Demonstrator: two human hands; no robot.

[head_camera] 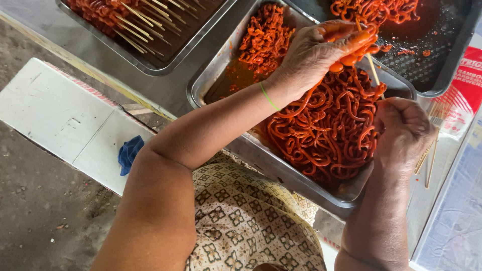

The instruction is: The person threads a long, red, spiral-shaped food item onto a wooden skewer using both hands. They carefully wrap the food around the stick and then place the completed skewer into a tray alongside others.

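We worked at a steel table (170, 88) over bare concrete floor (35, 200), metal tray (281, 168) of red marinated strips (326, 130) as landmark. The skewer (373, 69) ran near upright above the tray's far right, tip toward the left hand (321, 47), which pinched a strip onto it. Right hand (404, 130) was fisted on its lower end, right of the tray.

Red-orange strips (326, 125) in grey steel tray (281, 168); pale yellow skewers (138, 27); green wristband (269, 97); cream cloth with brown square motifs (241, 221) (lap); blue rag (129, 153); white slab (65, 120); red-white packet (464, 90).
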